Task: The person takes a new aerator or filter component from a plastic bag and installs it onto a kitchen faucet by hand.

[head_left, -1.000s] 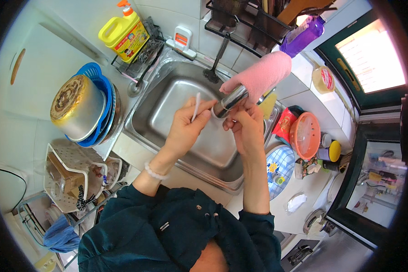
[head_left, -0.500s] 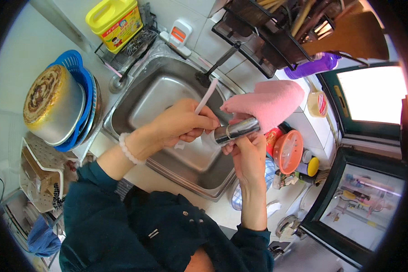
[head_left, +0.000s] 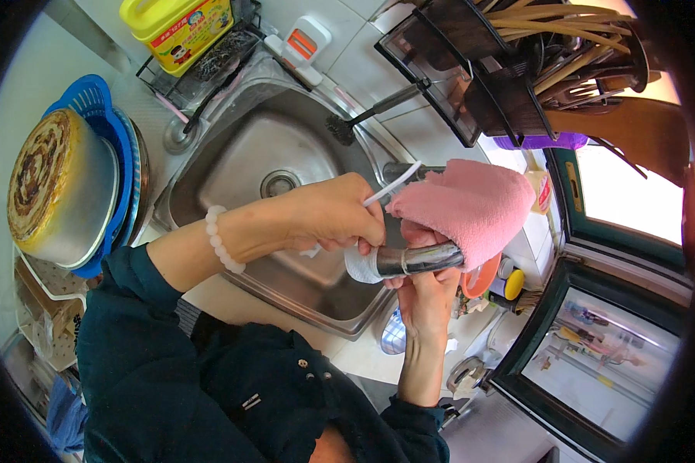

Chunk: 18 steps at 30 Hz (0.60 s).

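Observation:
A chrome faucet spout [head_left: 438,257] reaches over the steel sink, with a pink cloth [head_left: 471,204] draped across its bend. White thin material [head_left: 362,265] covers the spout's mouth, and a narrow band circles the metal just behind it. My left hand [head_left: 336,207], closed beside the mouth, pinches a pale flat strip [head_left: 394,184] whose free end sticks up past my knuckles. Where the strip's other end runs is hidden by my fingers. My right hand [head_left: 428,297] wraps the spout from beneath, its fingers partly hidden behind the metal.
The sink [head_left: 247,147] lies below, its drain [head_left: 279,184] in view. Left stand a scorched pot [head_left: 85,201] and blue basket [head_left: 100,92]. A yellow jug [head_left: 181,35] is behind; a scrub brush [head_left: 386,104] and utensil rack [head_left: 471,77] hang at back right.
The view has shifted, uncovering the drain. The strip now leans further right, and my left fist has turned knuckles-up. My right hand keeps its hold on the spout.

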Each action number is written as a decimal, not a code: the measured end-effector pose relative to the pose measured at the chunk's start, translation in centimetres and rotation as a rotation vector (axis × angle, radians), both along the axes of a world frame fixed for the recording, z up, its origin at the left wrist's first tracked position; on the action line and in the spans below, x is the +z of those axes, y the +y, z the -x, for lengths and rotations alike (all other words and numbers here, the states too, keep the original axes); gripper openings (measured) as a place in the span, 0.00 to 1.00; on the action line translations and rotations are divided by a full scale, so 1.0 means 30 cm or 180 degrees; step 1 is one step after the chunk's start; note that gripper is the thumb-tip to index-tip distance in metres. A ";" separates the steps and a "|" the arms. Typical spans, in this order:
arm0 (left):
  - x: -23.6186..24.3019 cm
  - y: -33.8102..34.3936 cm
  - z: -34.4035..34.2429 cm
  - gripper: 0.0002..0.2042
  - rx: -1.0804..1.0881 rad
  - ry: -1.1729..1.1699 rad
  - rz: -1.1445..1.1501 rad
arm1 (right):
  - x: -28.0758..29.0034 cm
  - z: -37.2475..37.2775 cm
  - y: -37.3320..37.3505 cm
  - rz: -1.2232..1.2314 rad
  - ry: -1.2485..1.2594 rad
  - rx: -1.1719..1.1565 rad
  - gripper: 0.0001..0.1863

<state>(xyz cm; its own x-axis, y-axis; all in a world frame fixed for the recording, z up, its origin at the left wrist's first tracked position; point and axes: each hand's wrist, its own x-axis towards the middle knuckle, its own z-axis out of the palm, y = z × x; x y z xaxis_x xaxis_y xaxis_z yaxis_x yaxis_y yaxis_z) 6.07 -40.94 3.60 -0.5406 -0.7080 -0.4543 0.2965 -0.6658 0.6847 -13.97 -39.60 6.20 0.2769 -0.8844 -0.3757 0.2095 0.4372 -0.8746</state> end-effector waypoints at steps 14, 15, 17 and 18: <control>-0.043 -0.042 0.011 0.06 -0.0390 -0.0923 0.1711 | -0.017 0.018 0.015 0.0342 0.0258 0.0044 0.11; -0.040 -0.039 0.013 0.06 -0.0311 -0.0954 0.1771 | -0.021 0.021 0.015 0.0452 0.0280 0.0105 0.10; -0.035 -0.030 0.020 0.05 -0.0151 -0.1016 0.1890 | -0.022 0.021 0.017 0.0562 0.0354 0.0111 0.09; -0.034 -0.030 0.020 0.05 -0.0168 -0.0970 0.1860 | -0.023 0.019 0.020 0.0560 0.0405 0.0050 0.09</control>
